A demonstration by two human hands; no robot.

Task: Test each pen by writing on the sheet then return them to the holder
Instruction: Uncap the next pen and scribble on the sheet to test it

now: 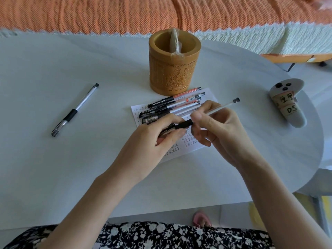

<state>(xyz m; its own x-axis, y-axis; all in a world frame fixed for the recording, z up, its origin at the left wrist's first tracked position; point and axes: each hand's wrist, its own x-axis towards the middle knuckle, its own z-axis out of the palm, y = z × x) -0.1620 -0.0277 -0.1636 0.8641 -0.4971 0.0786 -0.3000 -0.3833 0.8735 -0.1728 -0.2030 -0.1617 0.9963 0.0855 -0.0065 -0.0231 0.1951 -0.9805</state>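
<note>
At frame centre, my right hand [213, 126] pinches a pen [212, 111] by its barrel while my left hand [158, 133] pinches its cap [166, 131] over the sheet [193, 148]. I judge a straight pull uncaps it best. The holder [175, 69] stands above.

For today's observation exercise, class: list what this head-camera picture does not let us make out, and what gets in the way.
- Head view: lower rows of the white handwritten sheet are covered by the left hand and right hand.
- Cap end of the clear black-grip pen they hold: hidden by left fingers.
- Inside of the carved tan bamboo holder: its wall hides the bottom.
- Sheet characters: too small to read.
</note>
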